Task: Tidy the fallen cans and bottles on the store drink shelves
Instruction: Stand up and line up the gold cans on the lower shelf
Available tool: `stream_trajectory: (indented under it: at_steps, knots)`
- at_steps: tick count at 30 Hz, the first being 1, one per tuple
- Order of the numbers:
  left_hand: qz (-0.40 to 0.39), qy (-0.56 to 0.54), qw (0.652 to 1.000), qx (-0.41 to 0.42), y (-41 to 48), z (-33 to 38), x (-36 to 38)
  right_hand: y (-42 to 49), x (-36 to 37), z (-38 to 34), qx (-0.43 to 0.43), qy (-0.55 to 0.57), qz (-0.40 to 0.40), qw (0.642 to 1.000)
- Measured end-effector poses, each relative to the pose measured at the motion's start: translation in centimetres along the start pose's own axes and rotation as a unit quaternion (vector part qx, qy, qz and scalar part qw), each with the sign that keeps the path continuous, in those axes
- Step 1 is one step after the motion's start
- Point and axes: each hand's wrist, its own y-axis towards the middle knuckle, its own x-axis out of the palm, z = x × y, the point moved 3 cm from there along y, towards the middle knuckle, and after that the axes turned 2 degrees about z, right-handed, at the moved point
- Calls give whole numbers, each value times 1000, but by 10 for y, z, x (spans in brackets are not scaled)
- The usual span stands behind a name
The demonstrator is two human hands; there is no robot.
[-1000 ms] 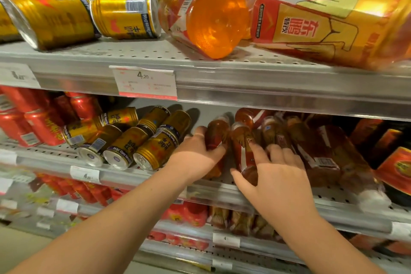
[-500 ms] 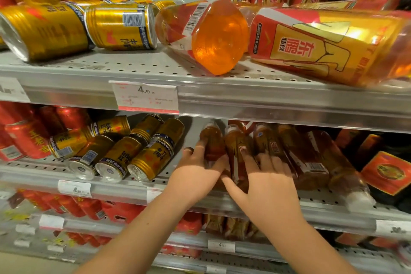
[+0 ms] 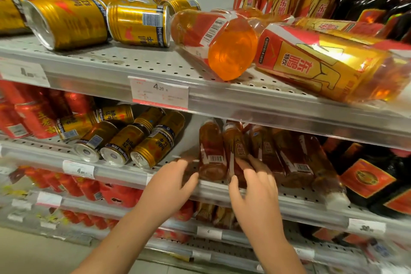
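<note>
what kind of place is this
Most likely a shop's drinks aisle: grey perforated metal shelves carry white paper price tags on their front rails, and many identical gold metal drink cans and orange plastic bottles crowd them.

Gap: opening between fallen gold cans (image 3: 153, 147) and brown bottles (image 3: 212, 153) on the middle shelf (image 3: 120, 172).
Overhead: upper shelf edge (image 3: 266, 107) overhanging, limiting height.
Right flank: brown bottles lying packed, blocking entry.

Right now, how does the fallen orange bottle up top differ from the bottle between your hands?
The orange bottle lies on the top shelf, bright, base toward the camera, untouched. The middle-shelf bottle looks darker, packed beside others, between the left hand and right hand. Both carry red-white barcoded labels.
</note>
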Motion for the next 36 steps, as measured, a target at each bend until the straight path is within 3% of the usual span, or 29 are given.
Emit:
stream_trajectory:
  at_steps: [3, 10, 20, 26, 36]
  knots:
    - [2, 14, 1000, 15, -6, -10, -1, 0, 2, 6, -12, 23, 3, 1000]
    - [25, -68, 997, 36, -15, -12, -12, -11, -13, 31, 2, 79, 48, 996]
    - [39, -135, 990, -26, -25, -22, -29, -24, -44, 63, 56, 107, 71, 990]
    - [65, -159, 984, -39, -25, -10, -35, -19, -60, 57, 45, 118, 84, 988]
    - [131, -187, 970, 82, -34, 85, -70, -12, -136, 63, -57, 162, 225, 959]
